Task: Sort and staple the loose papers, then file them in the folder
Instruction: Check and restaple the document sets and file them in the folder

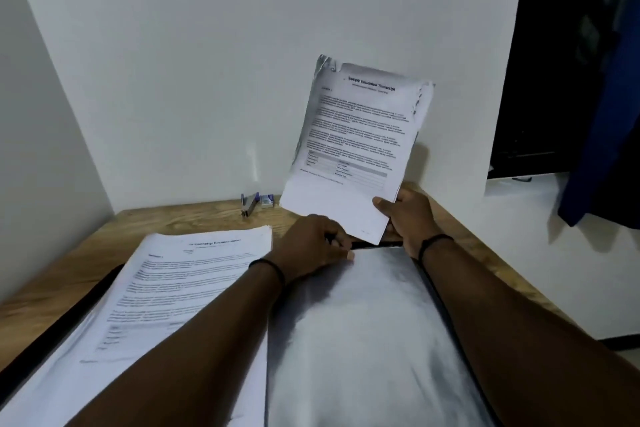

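My right hand (408, 215) grips the lower right corner of a printed paper bundle (356, 146) headed "Sample Education Transcript", held upright above the desk. Its bottom corner hangs just over the top edge of a grey plastic folder sleeve (363, 333) lying in front of me. My left hand (318, 243) pinches that top edge of the sleeve, fingers curled at the opening. Another stack of printed papers (166, 291) lies flat on the left, partly under my left forearm. A stapler (250, 203) stands at the back of the desk by the wall.
A small box of staples (267, 200) sits beside the stapler. The wooden desk (194, 218) fits into a white wall corner. A black folder edge (69, 319) shows under the left stack. Dark clothing (602, 114) hangs at the far right.
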Demonstrator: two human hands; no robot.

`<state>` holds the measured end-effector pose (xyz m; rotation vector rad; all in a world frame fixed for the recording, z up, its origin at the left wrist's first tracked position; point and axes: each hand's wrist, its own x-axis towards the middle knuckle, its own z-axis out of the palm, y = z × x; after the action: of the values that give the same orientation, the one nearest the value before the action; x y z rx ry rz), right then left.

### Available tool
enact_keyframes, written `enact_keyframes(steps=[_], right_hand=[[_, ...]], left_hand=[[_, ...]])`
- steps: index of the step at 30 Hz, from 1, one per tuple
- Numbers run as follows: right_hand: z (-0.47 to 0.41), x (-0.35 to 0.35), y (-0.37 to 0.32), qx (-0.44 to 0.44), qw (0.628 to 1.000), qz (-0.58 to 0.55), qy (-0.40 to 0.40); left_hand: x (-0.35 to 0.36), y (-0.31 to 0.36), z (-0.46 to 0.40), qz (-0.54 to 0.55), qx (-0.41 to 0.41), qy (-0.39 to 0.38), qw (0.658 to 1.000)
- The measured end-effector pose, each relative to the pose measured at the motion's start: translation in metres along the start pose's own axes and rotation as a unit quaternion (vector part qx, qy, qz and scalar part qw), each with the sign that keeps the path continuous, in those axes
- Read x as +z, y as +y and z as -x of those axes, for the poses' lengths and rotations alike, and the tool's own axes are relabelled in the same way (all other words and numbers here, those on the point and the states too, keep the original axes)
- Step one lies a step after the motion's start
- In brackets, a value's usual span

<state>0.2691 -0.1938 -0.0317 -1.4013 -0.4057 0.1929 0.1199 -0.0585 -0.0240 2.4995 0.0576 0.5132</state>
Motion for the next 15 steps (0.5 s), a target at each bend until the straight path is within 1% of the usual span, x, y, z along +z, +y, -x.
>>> enact_keyframes(steps=[3, 7, 10, 12, 15], right_hand=[[0.003, 0.001, -0.006, -0.018, 1.0, 0.012, 0.005], [0.006, 0.001, -0.009, -0.042, 0.999, 0.014, 0.009], [0.005, 0.003, -0.009, -0.059, 0.998, 0.031, 0.012], [0.007, 0.006, -0.01, -0.076, 0.996, 0.04, 0.011], [0.008, 0.009, -0.01, -0.097, 0.994, 0.052, 0.006]], left_hand=[[-0.002, -0.004, 0.0, 0.027, 0.008, 0.009, 1.0], [0.002, 0.0, 0.0, -0.02, 0.008, 0.018, 1.0], [0.002, 0.003, 0.0, -0.03, 0.001, 0.018, 0.999], [0.002, 0.005, 0.002, -0.039, 0.011, 0.014, 0.999], [0.003, 0.007, 0.002, -0.023, 0.034, 0.042, 0.998]])
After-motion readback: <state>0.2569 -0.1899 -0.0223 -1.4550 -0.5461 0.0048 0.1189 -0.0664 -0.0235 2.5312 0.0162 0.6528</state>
